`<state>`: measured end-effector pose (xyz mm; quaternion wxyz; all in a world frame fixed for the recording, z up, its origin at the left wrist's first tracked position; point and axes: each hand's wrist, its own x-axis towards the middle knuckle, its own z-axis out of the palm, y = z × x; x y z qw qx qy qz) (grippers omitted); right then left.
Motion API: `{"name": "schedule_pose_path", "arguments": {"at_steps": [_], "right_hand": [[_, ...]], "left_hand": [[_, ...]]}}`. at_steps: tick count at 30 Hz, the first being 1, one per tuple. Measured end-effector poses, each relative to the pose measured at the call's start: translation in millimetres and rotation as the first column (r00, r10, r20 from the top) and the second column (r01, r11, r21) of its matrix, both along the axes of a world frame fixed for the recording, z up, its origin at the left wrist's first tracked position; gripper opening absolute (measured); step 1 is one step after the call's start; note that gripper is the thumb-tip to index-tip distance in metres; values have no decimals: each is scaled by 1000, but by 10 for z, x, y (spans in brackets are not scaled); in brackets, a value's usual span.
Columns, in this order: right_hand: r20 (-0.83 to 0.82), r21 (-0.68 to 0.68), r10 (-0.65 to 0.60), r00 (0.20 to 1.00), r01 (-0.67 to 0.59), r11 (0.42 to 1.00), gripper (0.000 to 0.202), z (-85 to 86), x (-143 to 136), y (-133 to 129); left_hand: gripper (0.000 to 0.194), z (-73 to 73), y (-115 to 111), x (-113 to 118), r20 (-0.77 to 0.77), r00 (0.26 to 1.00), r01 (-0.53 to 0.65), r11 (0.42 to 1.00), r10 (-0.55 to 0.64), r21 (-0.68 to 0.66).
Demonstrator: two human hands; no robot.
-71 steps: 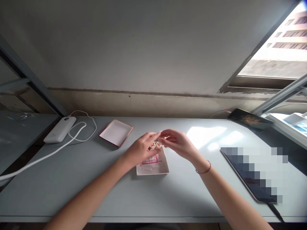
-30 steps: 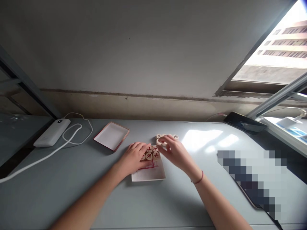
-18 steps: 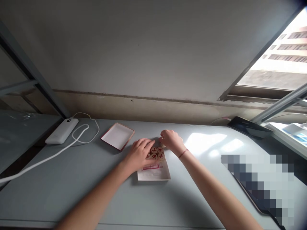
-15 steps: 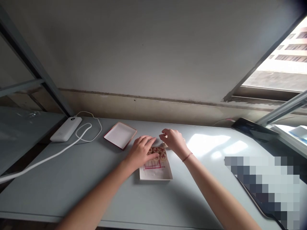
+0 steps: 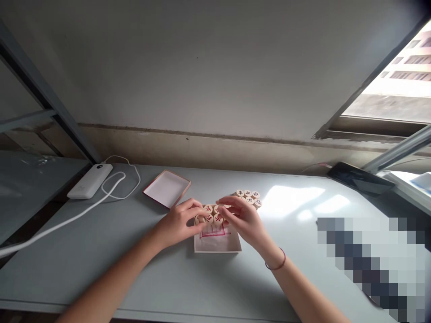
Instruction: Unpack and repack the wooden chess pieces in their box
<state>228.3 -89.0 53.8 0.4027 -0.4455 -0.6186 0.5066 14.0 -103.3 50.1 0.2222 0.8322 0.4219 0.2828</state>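
A shallow white box [image 5: 218, 246] lies on the grey-blue desk, with a pink grid drawn on its bottom. Several round wooden pieces with red characters [image 5: 208, 218] fill its far end. At the box's left edge, my left hand [image 5: 182, 223] has thumb and fingers closing round a piece in the near row. My right hand [image 5: 243, 220] reaches over the right side, its thumb and fingertips on the pieces; whether it grips one is hidden. Just behind it, on the desk, stands a group of pieces with dark characters [image 5: 248, 194].
An upturned box lid [image 5: 167, 188] lies at the left. Further left are a white power bank [image 5: 90, 181] and a looping white cable [image 5: 81, 215]. A dark phone [image 5: 358, 179] is at the back right. A metal frame [image 5: 50, 96] rises at the left.
My right hand has come forward and left from behind the box onto the pieces, uncovering the dark-lettered group. My left hand has drawn back to the box's left edge, showing more red pieces.
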Motion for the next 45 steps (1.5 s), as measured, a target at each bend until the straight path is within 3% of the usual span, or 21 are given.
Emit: {"name": "schedule_pose_path", "arguments": {"at_steps": [6,12,15,21,26,29,33,37,40,43,45], "right_hand": [[13,60,18,1000,-18,998,26,-33,34,-66],[257,243,128,958,-192,951,18,-30,11,-163],[390,321,131,911,-268,908,22,-58,-31,-220],[487,437,115,866,-355,826,15,-140,-158,-282],[650,440,72,757,-451,776,15,-157,-135,-289],[717,415,43,696,-475,776,22,-153,-102,-268],[759,394,48,650,-517,760,20,-195,-127,-240],[771,424,8,637,-523,739,17,-235,-189,-254],[730,430,40,683,-504,749,15,-189,-159,-213],[632,439,2,775,-361,823,18,-94,-12,-22],[641,426,-159,751,-176,887,23,-38,122,181]], "left_hand": [[4,43,-39,-85,-133,983,131,991,-127,24],[8,27,-54,-80,-244,956,183,981,-161,69],[8,46,-51,-91,-213,969,150,984,-127,95],[15,35,23,-140,-180,981,-53,989,78,137],[13,-10,30,-143,-174,982,-57,995,70,79],[28,-20,6,-150,-192,980,-55,998,58,20],[70,-50,-21,-171,-236,972,-18,991,-13,-131],[109,-104,-41,-153,-248,961,77,979,-124,-191],[117,-154,-52,-125,-262,956,94,983,-134,-158],[115,-182,-56,-108,-273,954,85,986,-121,-142],[113,-178,-57,-104,-277,954,80,987,-117,-141]]}}
